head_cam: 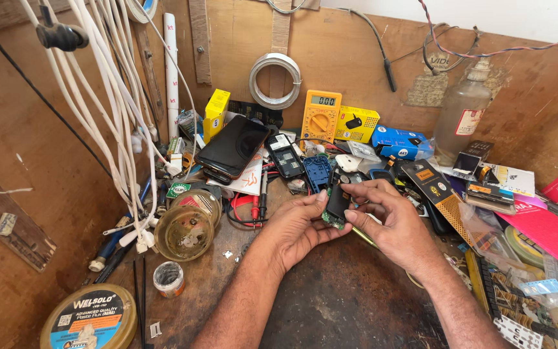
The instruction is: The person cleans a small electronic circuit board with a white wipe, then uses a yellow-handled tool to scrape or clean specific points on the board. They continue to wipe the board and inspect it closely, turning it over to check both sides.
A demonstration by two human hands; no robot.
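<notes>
**Both hands pinched on a small black remote casing, mid-bench**

So from my seat watching the head cam, both hands meet right in the middle of the cluttered workbench [356,304]. The left hand [295,226] comes in from below with its fingers curled around the lower end of a small black key-fob casing [338,199], thumb side pressed against it. The right hand [382,216] closes on the same piece from the other side — its fingertips [350,189] sit at the top edge and its thumb lies along the casing's right side. So neither hand is spread open; both are closed snug on the one thing, and it stands roughly upright between them.

At the bottom of the casing a bit of green circuit board [334,223] pokes out, just touching the left fingers. I can't tell whether it's seated in the shell or loose.

Around the grip: a blue plastic shell [318,171] lies just behind the hands, a black phone [234,147] leans further left, and a yellow multimeter [321,115] stands against the back wall. A round open tin [184,232] sits well left of the left wrist.
</notes>
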